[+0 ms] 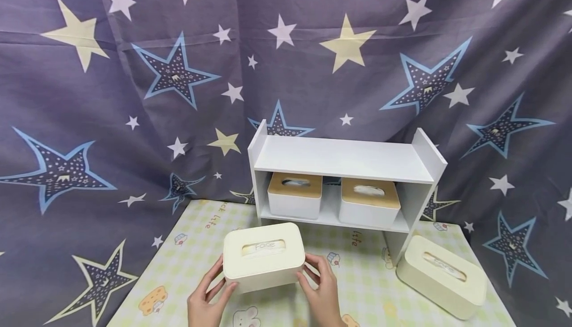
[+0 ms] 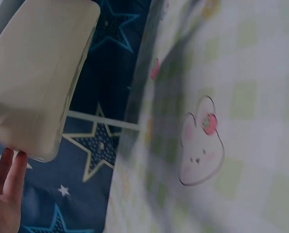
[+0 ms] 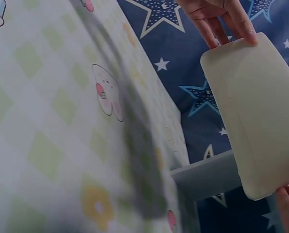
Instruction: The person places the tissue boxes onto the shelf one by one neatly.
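Observation:
A cream tissue box (image 1: pixel 234 262) with an oval slot in its lid, marked "Face", is held between both hands in front of the shelf. My left hand (image 1: pixel 207 292) grips its left end, thumb on the near side. On the right end, my right hand (image 1: pixel 322 291) pinches it with thumb and fingers. Both wrist views look at the plain underside of the tissue box (image 2: pixel 42 77), raised above the tablecloth, which carries a soft shadow.
A white two-tier shelf (image 1: pixel 339 158) stands at the back. Its lower tier holds two white tissue boxes with wooden lids, one left (image 1: pixel 295 205) and one right (image 1: pixel 368 213). Another cream tissue box (image 1: pixel 435 287) lies angled on the checked tablecloth (image 1: pixel 187 247). A star-patterned curtain (image 1: pixel 147 133) hangs behind.

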Tool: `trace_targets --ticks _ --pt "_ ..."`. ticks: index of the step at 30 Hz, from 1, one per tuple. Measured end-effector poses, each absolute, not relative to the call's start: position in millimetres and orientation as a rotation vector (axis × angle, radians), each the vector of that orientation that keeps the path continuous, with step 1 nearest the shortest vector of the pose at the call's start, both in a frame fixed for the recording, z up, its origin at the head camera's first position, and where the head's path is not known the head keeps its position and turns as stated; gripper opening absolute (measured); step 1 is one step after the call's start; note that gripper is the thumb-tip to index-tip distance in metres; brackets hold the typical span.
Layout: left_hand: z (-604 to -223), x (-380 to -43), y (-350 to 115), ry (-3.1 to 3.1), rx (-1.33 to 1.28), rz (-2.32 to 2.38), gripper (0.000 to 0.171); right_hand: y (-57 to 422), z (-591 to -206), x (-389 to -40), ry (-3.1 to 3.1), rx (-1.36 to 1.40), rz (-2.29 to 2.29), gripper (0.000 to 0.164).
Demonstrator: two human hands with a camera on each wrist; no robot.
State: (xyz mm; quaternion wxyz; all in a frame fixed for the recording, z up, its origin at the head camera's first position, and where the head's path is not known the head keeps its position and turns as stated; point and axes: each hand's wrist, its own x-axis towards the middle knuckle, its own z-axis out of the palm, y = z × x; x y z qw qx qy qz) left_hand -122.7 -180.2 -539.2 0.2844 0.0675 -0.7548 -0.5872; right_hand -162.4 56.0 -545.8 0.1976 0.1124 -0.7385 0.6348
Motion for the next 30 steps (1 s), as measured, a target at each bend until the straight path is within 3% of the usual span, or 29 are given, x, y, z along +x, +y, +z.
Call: trace_targets --ticks 9,20,30 --pt "-524 -124 -163 -1.990 -0.049 -1.424 0.067 77 -533 -155 -2.046 0.290 1.689 0.042" --pt "-504 -126 -139 -1.993 -0.020 -1.437 0.067 98 -514 -148 -2.010 0.245 1.637 0.044" --pt "-503 -132 -129 -1.973 -0.203 -1.491 0.065 116 -501 -141 -2.011 0.213 1.607 0.044"
